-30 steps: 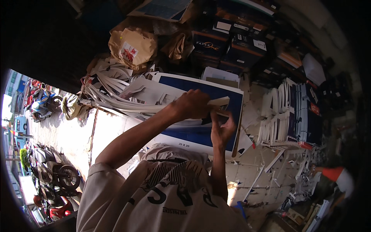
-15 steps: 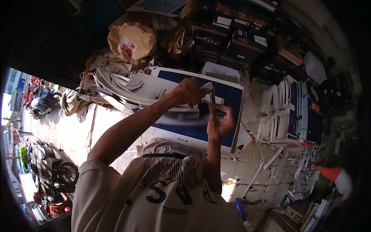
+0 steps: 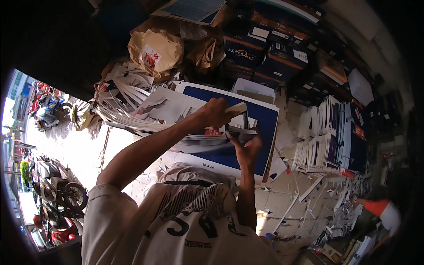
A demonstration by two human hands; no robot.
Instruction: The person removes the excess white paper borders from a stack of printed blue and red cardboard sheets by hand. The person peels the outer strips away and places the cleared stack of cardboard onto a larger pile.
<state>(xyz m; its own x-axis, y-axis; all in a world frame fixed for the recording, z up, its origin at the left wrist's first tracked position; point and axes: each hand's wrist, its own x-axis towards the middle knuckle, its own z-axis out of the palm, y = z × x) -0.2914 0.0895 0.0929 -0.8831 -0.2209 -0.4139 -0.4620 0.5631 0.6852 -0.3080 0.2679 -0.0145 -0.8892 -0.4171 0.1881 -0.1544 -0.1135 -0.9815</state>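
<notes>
Beyond the hands, the far side is filled by dark stacked boxes (image 3: 282,66), and well off to the left parked motorcycles (image 3: 57,187) are seen in bright light. Directly under the hands, a large blue sheet with a white border (image 3: 265,119) is laid flat. To the right of the hands, well apart, a tall stack of pale and blue sheets (image 3: 316,132) is piled, and farther right, toward the near side, a co-worker's orange sleeve (image 3: 375,206) is glimpsed. To the left, a tangle of long white strips (image 3: 128,115) is heaped, its lower lengths passed under the left forearm; past it, a crumpled brown paper parcel (image 3: 157,53) is set. Now the hands themselves: the left hand (image 3: 215,114) is closed around one side of a pale paper flap (image 3: 240,108), which is held raised above the blue sheet, between the hands. The right hand (image 3: 248,152) is brought up just beside it, thumb and fingers parted at the paper's near edge; whether anything is gripped there cannot be told. Smallest of all, paper scraps (image 3: 296,205) are strewn across the floor, right of the right forearm.
</notes>
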